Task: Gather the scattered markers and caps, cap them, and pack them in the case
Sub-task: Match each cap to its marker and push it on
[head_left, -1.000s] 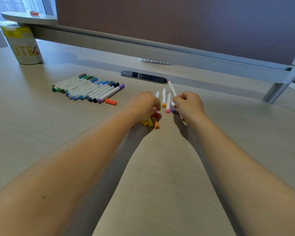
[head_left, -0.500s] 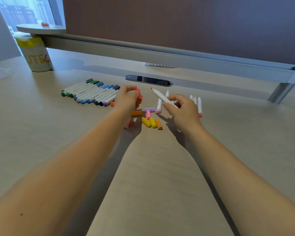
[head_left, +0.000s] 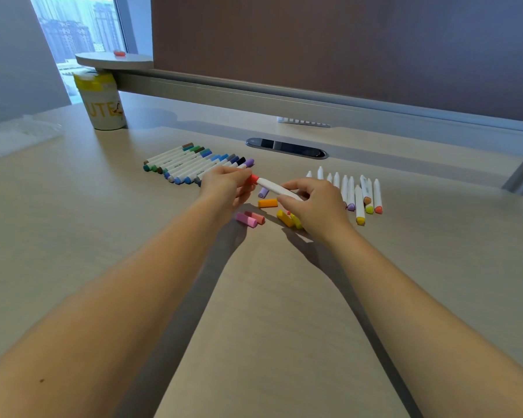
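My right hand [head_left: 317,206] grips a white marker [head_left: 274,187] by its barrel. My left hand [head_left: 227,188] pinches a red cap [head_left: 255,178] that sits on the marker's tip. Both hands hover just above the desk. Loose caps lie under them: a purple cap [head_left: 263,193], an orange cap [head_left: 267,203], two pink caps [head_left: 251,219] and yellow caps [head_left: 287,219]. A row of capped markers [head_left: 194,165] lies to the left. Several uncapped white markers [head_left: 357,196] lie to the right of my right hand.
A yellow-and-white cup [head_left: 103,101] stands at the back left beside a crumpled clear plastic bag [head_left: 15,137]. A dark cable slot [head_left: 286,148] is set in the desk [head_left: 269,312] behind the markers. A partition panel [head_left: 344,49] closes the far side.
My two hands have come together: the red cap in my left hand now meets the tip of the marker in my right hand. The camera view has shifted left.
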Demonstrator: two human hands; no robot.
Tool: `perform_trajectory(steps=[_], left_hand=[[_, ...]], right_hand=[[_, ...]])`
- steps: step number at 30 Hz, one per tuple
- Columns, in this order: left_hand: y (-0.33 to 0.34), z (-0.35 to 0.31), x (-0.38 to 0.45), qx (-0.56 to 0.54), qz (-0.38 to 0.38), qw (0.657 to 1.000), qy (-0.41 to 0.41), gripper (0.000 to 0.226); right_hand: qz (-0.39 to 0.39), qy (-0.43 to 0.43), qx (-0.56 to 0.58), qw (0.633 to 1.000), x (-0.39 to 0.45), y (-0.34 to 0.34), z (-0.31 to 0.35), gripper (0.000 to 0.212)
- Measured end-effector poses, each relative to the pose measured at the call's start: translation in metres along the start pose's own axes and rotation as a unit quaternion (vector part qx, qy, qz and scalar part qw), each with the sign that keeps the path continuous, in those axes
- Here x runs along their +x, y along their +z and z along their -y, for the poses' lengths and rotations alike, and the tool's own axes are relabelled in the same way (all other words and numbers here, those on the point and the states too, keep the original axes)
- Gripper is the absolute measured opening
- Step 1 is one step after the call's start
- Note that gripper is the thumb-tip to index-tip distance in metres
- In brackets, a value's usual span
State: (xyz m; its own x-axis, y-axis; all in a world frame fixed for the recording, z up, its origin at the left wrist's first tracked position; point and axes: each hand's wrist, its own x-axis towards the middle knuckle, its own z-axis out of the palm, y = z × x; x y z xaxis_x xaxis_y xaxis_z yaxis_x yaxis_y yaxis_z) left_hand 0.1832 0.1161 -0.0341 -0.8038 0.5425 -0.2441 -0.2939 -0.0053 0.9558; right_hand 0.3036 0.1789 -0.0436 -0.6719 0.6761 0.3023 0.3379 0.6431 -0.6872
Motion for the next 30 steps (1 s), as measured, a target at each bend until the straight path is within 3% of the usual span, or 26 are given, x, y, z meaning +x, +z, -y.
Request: perform_trajectory(steps=[2,5,11,14,19,22,24,26,30], left_hand=[[-0.003,-0.001,0.001,0.039,0.005,0.999,0.026,0.005],[-0.007,-0.002,0.002,0.097,0.002,0.993,0.073,0.017],[-0.007,-0.008,0.006,0.156,-0.009,0.980,0.121,0.017],[-0.004,-0.014,0.006,0.110,0.011,0.985,0.132,0.007],[0.002,-0.026,0.006,0.046,0.061,0.993,0.095,0.038],[0.004,-0.023,0.006,0.106,0.113,0.984,0.085,0.029],[0.003,-0.020,0.012,0.123,0.104,0.983,0.088,0.019],[0.003,-0.020,0.022,0.153,0.076,0.981,0.094,0.011],[0.004,-0.018,0.048,0.301,0.041,0.944,0.131,0.024]], right_hand=[[0.002,0.003,-0.008,1.000,0.001,0.002,0.005,0.030],[-0.007,-0.001,-0.027,1.000,0.006,0.005,0.007,0.026],[-0.032,-0.012,-0.033,0.999,0.014,0.011,0.012,0.016],[-0.050,-0.009,0.022,0.998,0.018,0.012,0.012,0.013],[-0.057,0.014,0.129,0.990,0.023,0.017,0.020,0.017],[-0.044,0.010,0.124,0.991,0.029,0.024,0.022,0.013],[-0.030,0.006,0.118,0.993,0.033,0.028,0.019,0.009],[-0.028,0.010,0.096,0.995,0.038,0.028,0.012,0.023],[-0.069,0.062,-0.006,0.996,0.057,0.013,-0.011,0.024]])
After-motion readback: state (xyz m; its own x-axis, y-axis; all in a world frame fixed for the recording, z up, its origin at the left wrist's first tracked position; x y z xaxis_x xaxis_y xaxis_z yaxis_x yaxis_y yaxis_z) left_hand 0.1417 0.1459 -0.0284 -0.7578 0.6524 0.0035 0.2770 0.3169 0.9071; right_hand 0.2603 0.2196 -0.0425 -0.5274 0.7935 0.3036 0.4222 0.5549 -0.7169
